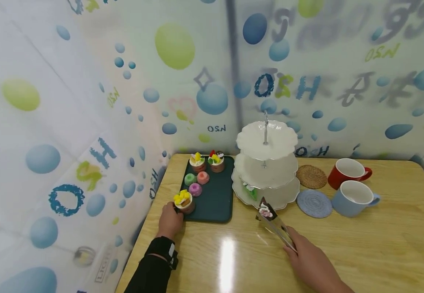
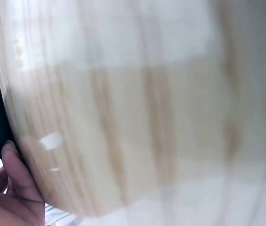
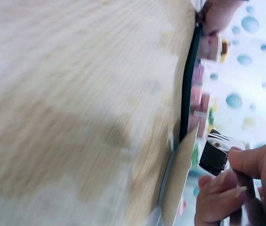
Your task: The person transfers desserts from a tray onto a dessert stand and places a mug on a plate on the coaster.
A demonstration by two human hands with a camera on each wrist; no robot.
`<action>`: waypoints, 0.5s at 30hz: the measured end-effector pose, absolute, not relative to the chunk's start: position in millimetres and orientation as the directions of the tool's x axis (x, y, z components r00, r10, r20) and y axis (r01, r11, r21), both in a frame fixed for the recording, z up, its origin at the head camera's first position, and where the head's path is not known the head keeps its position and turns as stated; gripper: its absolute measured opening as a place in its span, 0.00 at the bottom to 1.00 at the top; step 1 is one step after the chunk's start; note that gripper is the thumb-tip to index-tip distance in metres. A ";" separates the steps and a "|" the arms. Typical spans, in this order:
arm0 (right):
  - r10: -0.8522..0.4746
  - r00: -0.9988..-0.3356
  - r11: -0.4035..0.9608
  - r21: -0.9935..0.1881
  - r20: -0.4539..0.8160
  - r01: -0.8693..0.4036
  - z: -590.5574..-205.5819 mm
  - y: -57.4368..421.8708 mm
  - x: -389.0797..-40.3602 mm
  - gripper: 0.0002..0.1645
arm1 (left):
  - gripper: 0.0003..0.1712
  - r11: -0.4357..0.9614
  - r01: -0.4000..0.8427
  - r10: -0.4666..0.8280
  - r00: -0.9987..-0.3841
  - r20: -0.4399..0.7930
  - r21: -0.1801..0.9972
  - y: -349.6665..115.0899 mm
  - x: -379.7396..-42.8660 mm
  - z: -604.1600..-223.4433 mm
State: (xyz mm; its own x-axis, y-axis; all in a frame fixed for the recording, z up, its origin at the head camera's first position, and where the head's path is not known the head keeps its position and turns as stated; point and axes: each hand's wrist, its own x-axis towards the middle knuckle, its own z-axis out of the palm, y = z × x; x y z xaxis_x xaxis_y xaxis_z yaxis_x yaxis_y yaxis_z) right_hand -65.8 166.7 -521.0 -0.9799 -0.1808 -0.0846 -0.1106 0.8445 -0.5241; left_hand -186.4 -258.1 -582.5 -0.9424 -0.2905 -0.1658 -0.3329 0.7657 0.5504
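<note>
At its near left corner, my left hand [image 1: 170, 220] grips the dark green tray [image 1: 214, 203]; in the left wrist view the fingers [image 2: 22, 176] are at the tray's rim. On the tray, a cupcake with yellow topping [image 1: 184, 201] stands beside that hand. My right hand [image 1: 310, 260] holds metal tongs [image 1: 284, 236]. Between the tong tips is a dark cake piece [image 1: 265, 209] with white and pink decoration, seen black and white in the right wrist view. It overlaps the front rim of a white three-tier stand [image 1: 252, 140] in the head view.
Two more cupcakes [image 1: 217, 162] and three small green, pink and purple cakes [image 1: 195, 189] sit on the tray. A green-and-white item [image 1: 250, 190] lies on the stand's lowest tier. Rightward are brown [image 1: 311, 176] and blue-grey coasters [image 1: 314, 203], a red mug [image 1: 338, 181] and light blue mug [image 1: 347, 205].
</note>
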 end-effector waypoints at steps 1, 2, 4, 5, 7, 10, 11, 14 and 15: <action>-0.168 -0.982 0.845 -0.526 -0.092 -0.095 -522.2 172.7 -62.8 0.33 | 0.29 0.766 -0.330 -0.289 -0.943 -0.163 0.551 -257.6 -186.9 -582.4; -0.154 -0.984 0.846 -0.527 -0.094 -0.082 -523.3 177.9 -60.7 0.33 | 0.29 0.764 -0.332 -0.291 -0.943 -0.163 0.554 -257.1 -187.0 -581.9; -0.133 -0.986 0.843 -0.534 -0.098 -0.060 -524.4 186.1 -59.6 0.33 | 0.30 0.758 -0.339 -0.298 -0.940 -0.167 0.557 -256.2 -187.3 -580.6; -0.123 -0.988 0.844 -0.534 -0.091 -0.056 -524.8 189.4 -60.6 0.32 | 0.30 0.759 -0.338 -0.298 -0.940 -0.164 0.557 -256.2 -187.2 -580.2; -0.113 -0.990 0.845 -0.532 -0.087 -0.050 -524.8 195.2 -64.7 0.31 | 0.30 0.759 -0.335 -0.299 -0.941 -0.157 0.558 -256.4 -187.1 -579.9; -0.106 -0.991 0.851 -0.524 -0.084 -0.046 -523.4 201.8 -73.5 0.27 | 0.30 0.762 -0.334 -0.301 -0.941 -0.154 0.555 -257.5 -186.9 -582.3; -0.108 -0.991 0.853 -0.518 -0.073 -0.055 -523.2 203.7 -76.4 0.26 | 0.30 0.762 -0.332 -0.298 -0.942 -0.153 0.556 -257.9 -187.0 -583.4; -0.122 -0.992 0.856 -0.510 -0.030 -0.090 -521.0 206.8 -85.9 0.28 | 0.30 0.763 -0.329 -0.297 -0.943 -0.151 0.557 -259.1 -187.1 -586.6; -0.130 -0.991 0.857 -0.505 -0.019 -0.103 -520.4 207.2 -89.9 0.29 | 0.30 0.762 -0.326 -0.295 -0.944 -0.149 0.559 -259.4 -187.3 -586.7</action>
State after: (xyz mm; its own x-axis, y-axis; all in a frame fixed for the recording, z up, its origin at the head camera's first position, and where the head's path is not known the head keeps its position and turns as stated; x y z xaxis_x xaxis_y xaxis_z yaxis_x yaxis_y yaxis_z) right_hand -89.9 207.2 -520.4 -0.9913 -0.1305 -0.0191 -0.1030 0.8567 -0.5055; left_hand -187.3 -259.4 -586.7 -0.9438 -0.2949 -0.1490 -0.3264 0.7621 0.5592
